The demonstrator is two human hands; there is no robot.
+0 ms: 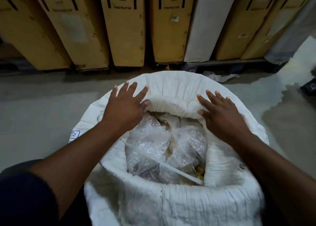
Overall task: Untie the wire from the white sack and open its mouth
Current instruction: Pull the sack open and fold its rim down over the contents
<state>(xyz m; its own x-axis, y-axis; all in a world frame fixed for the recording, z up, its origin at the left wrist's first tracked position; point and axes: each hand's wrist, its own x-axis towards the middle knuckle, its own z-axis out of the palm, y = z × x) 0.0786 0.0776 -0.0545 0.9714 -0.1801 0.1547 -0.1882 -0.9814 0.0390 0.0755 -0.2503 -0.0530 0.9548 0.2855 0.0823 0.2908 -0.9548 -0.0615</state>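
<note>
Pressing one white sack's (179, 207) rolled rim, left hand (125, 106) and right hand (222, 116) lie flat, fingers spread.

A row of tall brown cardboard cartons (127, 29) leans along the far side, each printed with black upward arrows and the words "THIS WAY UP" (some lettering is too blurred to read). Among them stands one tall white flat panel (205, 25). The cartons rest on a dark low pallet (230, 65). The smooth grey concrete floor (42, 106) runs in front, with a paler glossy patch (273, 95) to the right. A crumpled white scrap (220, 76) lies near the pallet. The light is dim and cool.
</note>
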